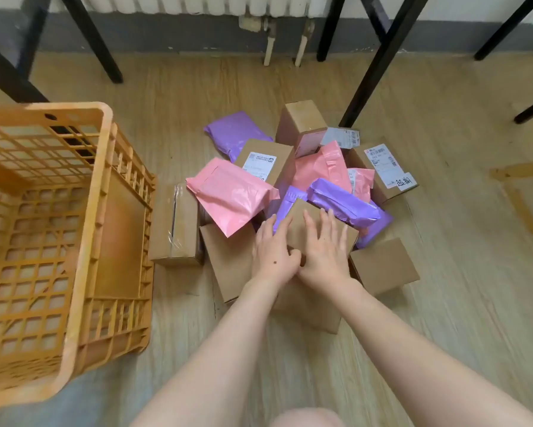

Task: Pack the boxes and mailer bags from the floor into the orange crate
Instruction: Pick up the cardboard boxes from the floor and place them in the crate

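A heap of brown cardboard boxes and pink and purple mailer bags lies on the wood floor. My left hand point(274, 251) and my right hand point(325, 248) both rest on a small brown box point(302, 220) at the front of the heap, fingers spread over its top and near edge. A pink mailer bag point(228, 195) lies just to its left, and a purple mailer bag point(342, 201) lies behind it. The orange crate point(83, 241) stands on the floor at the left, with nothing inside that I can see.
A taped box point(176, 223) sits beside the crate's right wall. Labelled boxes point(382, 171) lie at the back of the heap. Black table legs point(379, 60) stand behind the heap, with a radiator and pipes point(270, 41) on the wall.
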Action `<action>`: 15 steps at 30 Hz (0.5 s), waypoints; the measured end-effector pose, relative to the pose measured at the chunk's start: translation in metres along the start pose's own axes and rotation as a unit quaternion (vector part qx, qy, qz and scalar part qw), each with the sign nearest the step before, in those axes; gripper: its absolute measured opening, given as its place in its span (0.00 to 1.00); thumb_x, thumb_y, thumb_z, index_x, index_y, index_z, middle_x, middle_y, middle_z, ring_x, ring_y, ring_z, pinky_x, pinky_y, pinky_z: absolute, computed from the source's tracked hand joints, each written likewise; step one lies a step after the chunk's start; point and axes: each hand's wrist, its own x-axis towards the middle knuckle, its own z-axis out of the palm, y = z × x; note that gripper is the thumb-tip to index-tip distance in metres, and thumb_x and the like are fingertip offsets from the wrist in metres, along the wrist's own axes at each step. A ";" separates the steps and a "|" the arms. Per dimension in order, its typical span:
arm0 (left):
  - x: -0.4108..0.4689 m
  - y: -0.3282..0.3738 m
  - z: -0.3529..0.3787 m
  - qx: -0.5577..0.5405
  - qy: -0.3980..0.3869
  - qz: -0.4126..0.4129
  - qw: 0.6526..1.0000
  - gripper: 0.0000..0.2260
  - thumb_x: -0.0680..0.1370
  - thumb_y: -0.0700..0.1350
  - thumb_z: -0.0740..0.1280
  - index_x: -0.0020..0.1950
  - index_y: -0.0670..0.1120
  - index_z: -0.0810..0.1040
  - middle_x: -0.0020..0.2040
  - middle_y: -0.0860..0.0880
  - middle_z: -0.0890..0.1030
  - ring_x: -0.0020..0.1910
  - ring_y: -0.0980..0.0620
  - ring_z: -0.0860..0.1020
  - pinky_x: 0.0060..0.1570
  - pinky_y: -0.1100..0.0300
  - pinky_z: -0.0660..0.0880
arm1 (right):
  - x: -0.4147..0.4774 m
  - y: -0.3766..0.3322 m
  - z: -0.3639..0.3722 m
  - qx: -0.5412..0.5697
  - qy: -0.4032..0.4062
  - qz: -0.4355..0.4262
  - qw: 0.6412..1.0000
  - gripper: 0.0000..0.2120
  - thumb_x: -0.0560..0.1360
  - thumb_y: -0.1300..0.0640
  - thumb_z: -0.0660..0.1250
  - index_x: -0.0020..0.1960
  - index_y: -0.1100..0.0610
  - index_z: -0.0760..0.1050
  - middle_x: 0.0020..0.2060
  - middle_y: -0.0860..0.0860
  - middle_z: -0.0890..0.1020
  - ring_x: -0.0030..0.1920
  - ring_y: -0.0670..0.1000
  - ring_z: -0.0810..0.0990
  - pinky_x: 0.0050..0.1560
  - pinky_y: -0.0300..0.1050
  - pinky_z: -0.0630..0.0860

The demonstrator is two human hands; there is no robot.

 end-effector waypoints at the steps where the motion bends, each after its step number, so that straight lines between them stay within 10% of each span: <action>1: 0.005 -0.004 0.000 0.010 -0.019 0.017 1.000 0.32 0.73 0.40 0.63 0.76 0.54 0.60 0.77 0.50 0.55 0.76 0.49 0.53 0.73 0.52 0.56 | 0.003 0.004 0.005 -0.016 0.002 -0.004 1.000 0.48 0.70 0.44 0.68 0.78 0.54 0.42 0.77 0.62 0.44 0.77 0.59 0.36 0.73 0.63 0.38; 15: -0.045 -0.008 -0.089 0.137 -0.015 0.110 0.984 0.32 0.72 0.39 0.63 0.75 0.55 0.62 0.71 0.50 0.67 0.69 0.49 0.67 0.65 0.53 0.68 | -0.021 -0.007 -0.021 -0.085 -0.015 -0.004 0.996 0.55 0.60 0.41 0.74 0.76 0.52 0.45 0.66 0.64 0.60 0.69 0.65 0.57 0.72 0.69 0.45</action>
